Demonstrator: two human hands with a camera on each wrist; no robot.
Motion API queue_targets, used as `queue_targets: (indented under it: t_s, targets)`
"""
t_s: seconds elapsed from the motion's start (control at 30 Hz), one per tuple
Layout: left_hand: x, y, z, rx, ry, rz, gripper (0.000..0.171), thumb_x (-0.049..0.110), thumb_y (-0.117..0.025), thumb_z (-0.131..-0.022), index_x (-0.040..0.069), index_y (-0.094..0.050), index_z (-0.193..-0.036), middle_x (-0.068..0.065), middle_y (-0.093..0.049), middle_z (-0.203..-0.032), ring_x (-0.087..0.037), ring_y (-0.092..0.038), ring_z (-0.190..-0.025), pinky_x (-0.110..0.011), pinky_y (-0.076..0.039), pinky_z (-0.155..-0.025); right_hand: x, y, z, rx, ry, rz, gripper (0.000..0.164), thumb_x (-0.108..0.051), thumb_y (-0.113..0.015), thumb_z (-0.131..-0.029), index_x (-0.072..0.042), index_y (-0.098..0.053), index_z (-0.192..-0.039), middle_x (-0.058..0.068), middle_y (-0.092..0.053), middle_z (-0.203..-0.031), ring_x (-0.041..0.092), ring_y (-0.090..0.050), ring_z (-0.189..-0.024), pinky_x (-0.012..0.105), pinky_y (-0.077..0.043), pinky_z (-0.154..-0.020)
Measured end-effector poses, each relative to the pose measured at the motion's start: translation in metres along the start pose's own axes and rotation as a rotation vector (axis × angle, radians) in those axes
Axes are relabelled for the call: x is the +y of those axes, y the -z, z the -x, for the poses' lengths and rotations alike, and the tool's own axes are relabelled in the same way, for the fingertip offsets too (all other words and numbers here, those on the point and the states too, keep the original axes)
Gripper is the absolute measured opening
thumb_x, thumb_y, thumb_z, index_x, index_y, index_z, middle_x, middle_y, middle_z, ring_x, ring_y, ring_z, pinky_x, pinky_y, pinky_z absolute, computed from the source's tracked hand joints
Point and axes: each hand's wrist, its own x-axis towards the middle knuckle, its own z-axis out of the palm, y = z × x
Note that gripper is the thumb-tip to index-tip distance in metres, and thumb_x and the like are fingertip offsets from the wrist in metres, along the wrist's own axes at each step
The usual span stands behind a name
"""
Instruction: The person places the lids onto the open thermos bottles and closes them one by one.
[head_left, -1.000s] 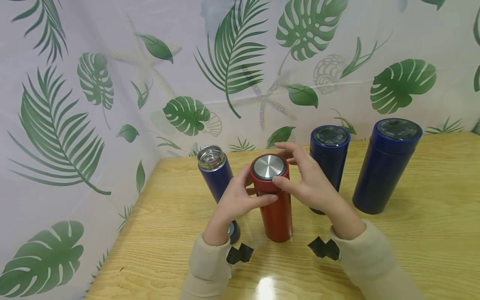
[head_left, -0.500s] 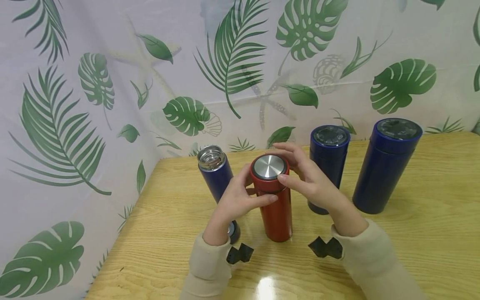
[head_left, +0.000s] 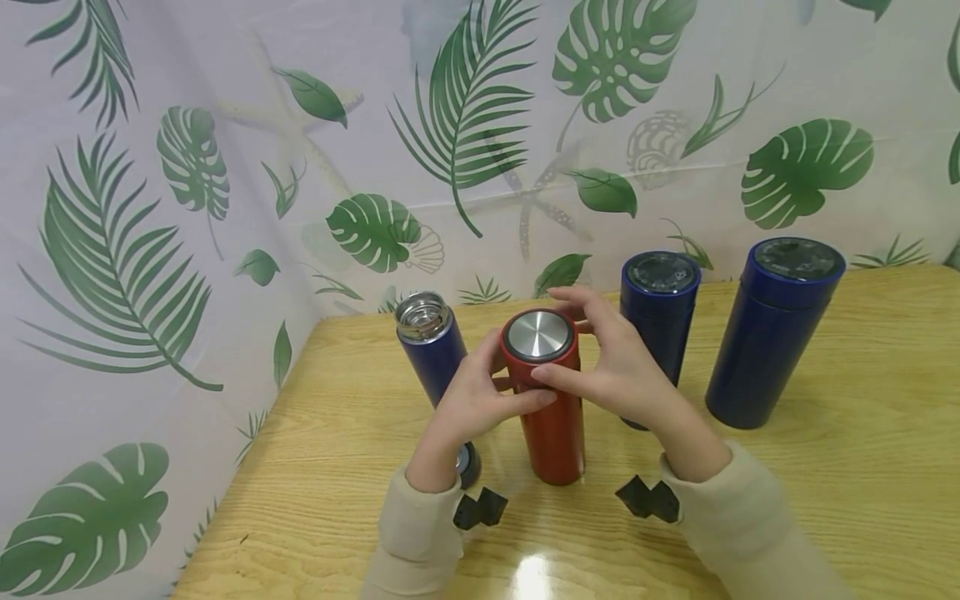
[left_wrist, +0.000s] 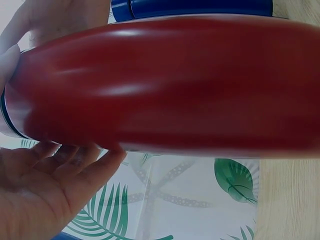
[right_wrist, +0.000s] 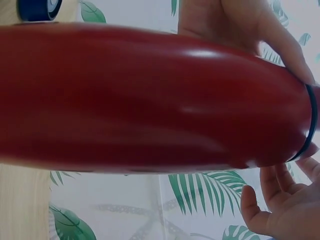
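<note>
A red thermos (head_left: 553, 433) stands upright on the table in front of me, its red lid (head_left: 510, 362) topped by a silver disc. My left hand (head_left: 472, 396) grips the upper body just under the lid, thumb across the front. With the thumb on the lid's front and the fingers behind it, my right hand (head_left: 626, 379) holds the lid. Both wrist views are mostly filled by the red thermos body (left_wrist: 175, 85). An open blue thermos (head_left: 431, 354) with a bare steel mouth stands behind my left hand, partly hidden by it.
Two capped blue thermoses stand at the right: a smaller one (head_left: 656, 325) behind my right hand and a larger one (head_left: 776, 342) farther right. A small dark lid (head_left: 468, 463) lies beside my left wrist. A leaf-patterned cloth (head_left: 465, 242) hangs behind the wooden table (head_left: 847, 467).
My right thumb shifted right along the lid's rim, then came back left and lower across its front, the right hand turning with it. The left hand and the thermos stayed in place.
</note>
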Motion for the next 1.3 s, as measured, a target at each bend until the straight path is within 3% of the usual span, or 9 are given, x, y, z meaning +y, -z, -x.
queue_targets:
  t_s: [0.17, 0.37, 0.57, 0.67, 0.87, 1.1, 1.3]
  targets:
    - [0.0006, -0.0004, -0.0001, 0.003, 0.005, 0.009, 0.059, -0.002, -0.067, -0.073, 0.000, -0.039, -0.125, -0.014, -0.051, -0.117, -0.023, -0.051, -0.106, -0.035, -0.046, -0.080, 0.0000, 0.0010, 0.0006, -0.013, 0.025, -0.010, 0.062, -0.011, -0.069, -0.075, -0.003, -0.036, -0.127, 0.014, -0.051, -0.110, 0.026, -0.047, -0.103, 0.049, -0.037, -0.087]
    - [0.0003, -0.0005, -0.0008, 0.006, 0.012, 0.012, 0.058, -0.002, -0.068, -0.073, -0.001, -0.040, -0.123, -0.013, -0.051, -0.116, -0.022, -0.051, -0.104, -0.033, -0.047, -0.079, 0.0029, 0.0033, 0.0013, -0.084, 0.103, -0.199, 0.052, -0.011, -0.056, -0.085, 0.003, -0.030, -0.128, 0.019, -0.042, -0.126, 0.029, -0.040, -0.115, 0.053, -0.027, -0.095]
    - [0.0009, -0.0002, -0.0009, 0.004, 0.013, 0.014, 0.059, -0.003, -0.068, -0.072, -0.001, -0.040, -0.124, -0.014, -0.050, -0.117, -0.022, -0.051, -0.104, -0.032, -0.047, -0.078, 0.0039, 0.0043, 0.0013, -0.122, 0.136, -0.266, 0.055, -0.002, -0.055, -0.081, 0.001, -0.028, -0.130, 0.020, -0.041, -0.127, 0.022, -0.042, -0.114, 0.033, -0.030, -0.098]
    - [0.0004, -0.0002, -0.0006, 0.002, 0.004, 0.009, 0.059, -0.002, -0.068, -0.073, -0.001, -0.040, -0.124, -0.014, -0.050, -0.117, -0.022, -0.051, -0.104, -0.033, -0.047, -0.079, 0.0040, 0.0043, 0.0011, -0.117, 0.143, -0.259, 0.056, -0.001, -0.055, -0.081, 0.000, -0.028, -0.130, 0.019, -0.043, -0.126, 0.021, -0.044, -0.112, 0.033, -0.031, -0.097]
    - [-0.0001, -0.0003, 0.0005, -0.001, -0.013, -0.009, 0.059, -0.002, -0.067, -0.074, -0.001, -0.039, -0.125, -0.015, -0.050, -0.118, -0.023, -0.051, -0.104, -0.034, -0.046, -0.080, 0.0027, 0.0031, 0.0009, -0.075, 0.078, -0.144, 0.063, -0.004, -0.065, -0.076, -0.003, -0.031, -0.129, 0.015, -0.048, -0.121, 0.025, -0.045, -0.110, 0.053, -0.030, -0.093]
    - [0.0006, 0.0001, 0.0010, -0.002, -0.006, -0.033, 0.057, 0.000, -0.067, -0.074, 0.000, -0.039, -0.124, -0.014, -0.051, -0.117, -0.023, -0.051, -0.104, -0.033, -0.046, -0.081, -0.0010, -0.0010, 0.0008, -0.014, 0.015, -0.002, 0.069, -0.009, -0.075, -0.069, -0.007, -0.036, -0.127, 0.011, -0.052, -0.110, 0.023, -0.048, -0.102, 0.048, -0.039, -0.087]
    - [0.0010, 0.0002, 0.0004, 0.003, -0.004, -0.040, 0.057, 0.000, -0.068, -0.074, 0.000, -0.040, -0.124, -0.014, -0.051, -0.117, -0.023, -0.052, -0.104, -0.032, -0.046, -0.080, -0.0005, 0.0002, 0.0005, -0.031, 0.019, -0.008, 0.064, -0.009, -0.070, -0.074, -0.003, -0.035, -0.127, 0.013, -0.049, -0.113, 0.025, -0.045, -0.105, 0.049, -0.037, -0.088]
